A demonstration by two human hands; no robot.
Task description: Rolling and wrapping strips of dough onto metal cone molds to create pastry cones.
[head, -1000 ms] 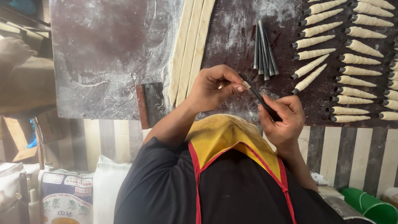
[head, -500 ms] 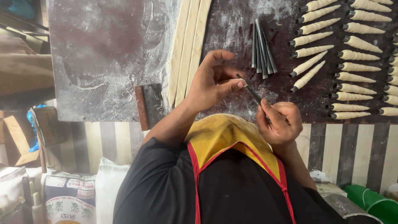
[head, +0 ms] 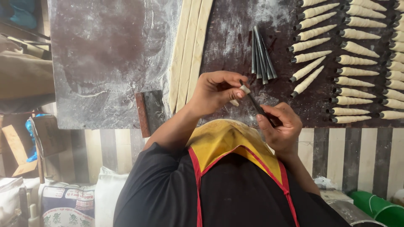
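Two hands at your floured dark desk, left hand pinching pale dough strip end, right hand gripping slim black metal cone mould.

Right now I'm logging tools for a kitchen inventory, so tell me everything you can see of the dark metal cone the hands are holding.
The dark metal cone is a slim, tapering mould, blackened and dull. It lies tilted between both hands above the floured board's near edge. The right hand grips its lower end; the left hand pinches a pale dough strip against its upper end. Its tip is hidden.
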